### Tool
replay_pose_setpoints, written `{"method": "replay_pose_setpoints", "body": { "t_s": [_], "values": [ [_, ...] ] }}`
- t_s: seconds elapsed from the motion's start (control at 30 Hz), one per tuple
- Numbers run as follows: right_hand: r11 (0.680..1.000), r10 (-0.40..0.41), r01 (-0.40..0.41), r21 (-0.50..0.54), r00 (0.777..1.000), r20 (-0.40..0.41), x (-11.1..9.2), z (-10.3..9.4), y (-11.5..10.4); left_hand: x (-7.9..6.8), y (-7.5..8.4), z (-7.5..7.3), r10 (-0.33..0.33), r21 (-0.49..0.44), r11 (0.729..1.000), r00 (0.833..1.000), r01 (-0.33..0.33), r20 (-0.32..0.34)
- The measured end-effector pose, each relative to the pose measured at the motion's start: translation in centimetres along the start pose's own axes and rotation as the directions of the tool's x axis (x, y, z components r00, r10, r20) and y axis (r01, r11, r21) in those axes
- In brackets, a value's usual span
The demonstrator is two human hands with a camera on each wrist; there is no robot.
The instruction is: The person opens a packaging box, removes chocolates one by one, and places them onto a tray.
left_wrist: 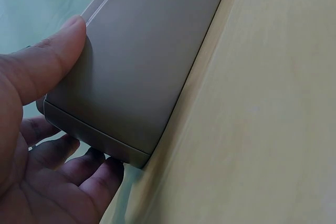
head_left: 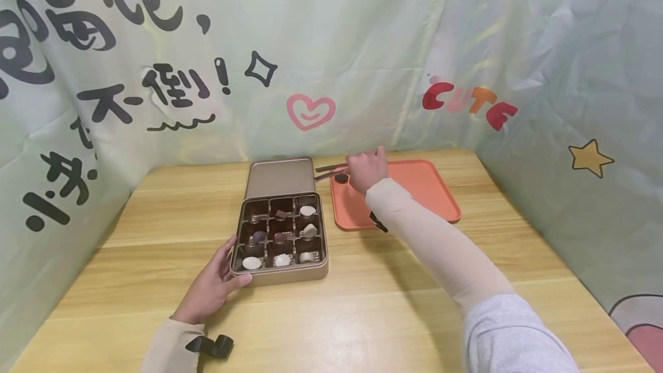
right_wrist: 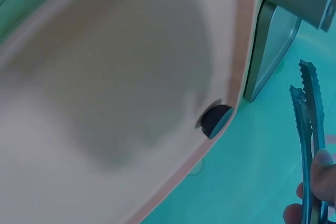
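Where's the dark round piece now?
In the head view, the dark round piece sits in the far-left corner of the orange tray, near the tongs.

- Nine-compartment bronze box (head_left: 290, 276), dark and pale pieces (head_left: 282, 260) inside, lid (head_left: 279, 180) open at 12 o'clock.
- Serrated tongs (right_wrist: 316, 108) at the box's 1 o'clock, slightly parted, pointing to 9.
- Dark piece (right_wrist: 215, 119) in the orange tray (head_left: 419, 189), at its 10 o'clock corner.

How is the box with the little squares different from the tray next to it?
The box is brown, but the tray is orange. The box has tall sides, while the tray is shallow. The box is split into nine little sections with several pieces inside; the tray has no dividers and shows one dark piece near a corner. Both have rounded corners and sit on the table.
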State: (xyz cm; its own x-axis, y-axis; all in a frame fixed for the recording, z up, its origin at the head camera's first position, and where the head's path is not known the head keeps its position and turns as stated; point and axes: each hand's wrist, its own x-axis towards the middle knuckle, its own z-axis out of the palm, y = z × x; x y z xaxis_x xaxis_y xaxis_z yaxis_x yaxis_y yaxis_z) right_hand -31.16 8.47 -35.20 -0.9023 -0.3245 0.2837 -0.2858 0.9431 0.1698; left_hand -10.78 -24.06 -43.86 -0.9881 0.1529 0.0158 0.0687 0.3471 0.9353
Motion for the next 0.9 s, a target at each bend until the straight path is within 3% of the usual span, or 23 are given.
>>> {"method": "replay_pose_setpoints", "body": {
  "t_s": [0.37, 0.9],
  "values": [
    [0.999, -0.041, 0.041, 0.003, 0.999, -0.012, -0.3, -0.8, -1.2, 0.0, -0.1, -0.1, 0.01, 0.005, 1.0, 1.0, -0.01, 0.002],
    [0.989, -0.149, 0.151, 0.004, 0.98, -0.132, -1.0, -1.2, -2.4, 0.0, -0.3, -0.1, 0.004, 0.07, 0.998, 1.0, -0.004, -0.004]
  ]
}}
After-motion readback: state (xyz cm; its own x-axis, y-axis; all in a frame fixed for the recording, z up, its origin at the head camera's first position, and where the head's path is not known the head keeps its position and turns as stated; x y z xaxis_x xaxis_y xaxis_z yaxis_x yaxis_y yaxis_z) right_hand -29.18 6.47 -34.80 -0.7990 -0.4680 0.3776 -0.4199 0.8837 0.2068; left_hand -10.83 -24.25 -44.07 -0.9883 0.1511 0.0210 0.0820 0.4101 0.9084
